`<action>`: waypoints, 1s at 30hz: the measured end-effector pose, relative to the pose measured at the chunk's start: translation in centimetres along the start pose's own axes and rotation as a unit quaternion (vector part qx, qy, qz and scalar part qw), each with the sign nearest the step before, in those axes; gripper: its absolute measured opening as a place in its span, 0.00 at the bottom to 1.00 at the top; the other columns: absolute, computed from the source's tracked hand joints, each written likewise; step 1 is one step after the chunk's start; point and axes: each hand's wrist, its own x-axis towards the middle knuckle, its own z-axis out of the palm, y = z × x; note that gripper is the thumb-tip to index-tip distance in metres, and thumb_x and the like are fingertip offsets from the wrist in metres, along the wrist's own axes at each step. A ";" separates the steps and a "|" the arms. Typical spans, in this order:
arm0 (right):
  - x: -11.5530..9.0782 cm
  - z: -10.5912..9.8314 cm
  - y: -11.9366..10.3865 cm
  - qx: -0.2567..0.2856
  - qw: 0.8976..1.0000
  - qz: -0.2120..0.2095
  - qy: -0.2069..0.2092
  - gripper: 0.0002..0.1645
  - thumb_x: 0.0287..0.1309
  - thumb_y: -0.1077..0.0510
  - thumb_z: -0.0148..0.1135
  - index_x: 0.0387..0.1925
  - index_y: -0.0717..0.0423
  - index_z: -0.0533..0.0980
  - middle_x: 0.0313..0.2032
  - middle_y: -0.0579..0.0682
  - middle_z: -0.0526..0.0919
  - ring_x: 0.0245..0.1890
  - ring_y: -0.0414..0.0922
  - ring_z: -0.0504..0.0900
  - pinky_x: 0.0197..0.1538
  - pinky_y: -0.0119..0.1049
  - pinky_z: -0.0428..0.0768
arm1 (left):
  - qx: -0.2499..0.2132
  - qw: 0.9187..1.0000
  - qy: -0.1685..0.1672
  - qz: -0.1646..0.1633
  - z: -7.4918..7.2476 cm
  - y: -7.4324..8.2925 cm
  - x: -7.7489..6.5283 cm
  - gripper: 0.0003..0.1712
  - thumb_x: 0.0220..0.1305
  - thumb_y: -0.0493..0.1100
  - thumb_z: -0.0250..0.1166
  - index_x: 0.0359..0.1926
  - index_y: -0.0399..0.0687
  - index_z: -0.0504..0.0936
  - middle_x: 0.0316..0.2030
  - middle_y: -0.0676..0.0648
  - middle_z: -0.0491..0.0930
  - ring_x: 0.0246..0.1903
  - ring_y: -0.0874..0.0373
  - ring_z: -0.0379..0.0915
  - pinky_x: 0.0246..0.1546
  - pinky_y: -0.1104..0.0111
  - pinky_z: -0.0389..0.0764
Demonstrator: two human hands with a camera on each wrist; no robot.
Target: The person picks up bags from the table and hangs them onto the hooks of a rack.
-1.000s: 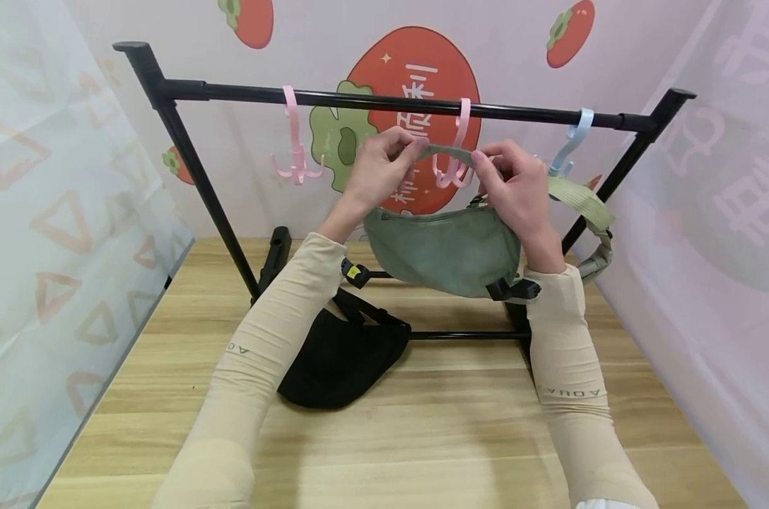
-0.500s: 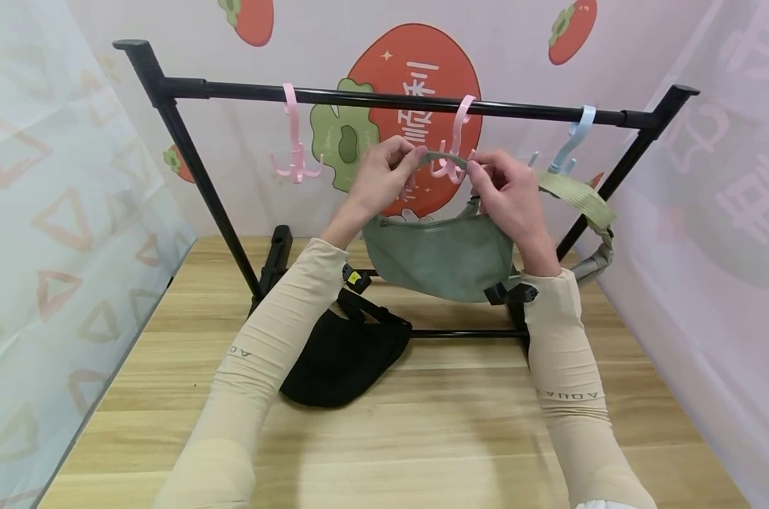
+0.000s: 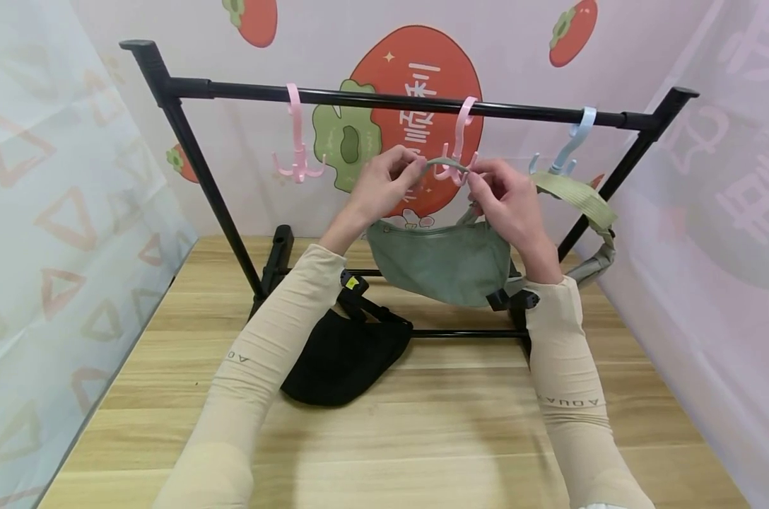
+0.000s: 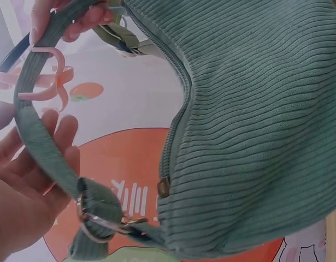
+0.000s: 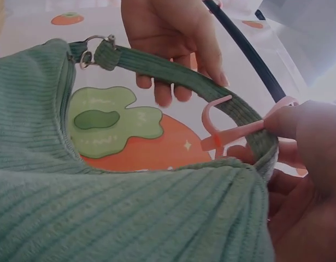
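Note:
A green corduroy shoulder bag (image 3: 438,265) hangs below both hands, its zipped opening upward. My left hand (image 3: 384,177) holds the left part of its strap (image 4: 45,144) between thumb and fingers. The right hand (image 3: 508,201) pinches the strap's other side, close to the bag's end in the right wrist view. Between the hands, the strap arches at the prongs of the middle pink hook (image 3: 457,166). Curved prongs of this pink hook (image 5: 214,123) reach into the strap loop; whether they bear the bag's weight I cannot tell.
A black rack bar (image 3: 372,101) carries the hooks. Another pink hook (image 3: 298,166) hangs at left. A light green strap (image 3: 575,194) hangs near the blue hook (image 3: 572,148) at right. A black bag (image 3: 349,357) lies low, by the left forearm, over the wooden table (image 3: 391,452).
Both hands have come down a little with the green bag. The strap has dropped from above the middle pink hook's prongs to their level.

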 end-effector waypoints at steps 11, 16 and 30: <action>-1.2 -0.4 0.4 -0.081 0.997 0.009 -0.006 0.20 0.69 0.53 0.53 0.57 0.56 0.75 0.44 0.55 0.83 0.39 0.43 0.78 0.43 0.20 0.73 | 0.017 1.000 0.006 -0.015 -1.2 -0.7 -1.3 0.12 0.73 0.50 0.55 0.48 0.50 0.78 0.41 0.48 0.84 0.38 0.54 0.81 0.37 0.65 0.80; -2.0 -0.4 0.1 -0.092 0.996 -0.015 0.016 0.18 0.69 0.56 0.55 0.54 0.60 0.76 0.47 0.57 0.80 0.45 0.47 0.80 0.47 0.19 0.72 | 0.015 1.000 0.007 -0.008 -1.7 -0.9 -2.1 0.13 0.73 0.49 0.55 0.49 0.46 0.79 0.42 0.47 0.83 0.40 0.52 0.81 0.40 0.66 0.79; -4.3 1.4 -1.5 -0.144 0.981 -0.091 0.092 0.14 0.65 0.61 0.58 0.49 0.67 0.77 0.59 0.67 0.69 0.61 0.59 0.67 0.62 0.54 0.71 | -0.002 1.000 -0.003 -0.018 -3.1 -2.7 -5.2 0.13 0.74 0.47 0.54 0.48 0.44 0.78 0.44 0.43 0.82 0.46 0.48 0.80 0.47 0.62 0.79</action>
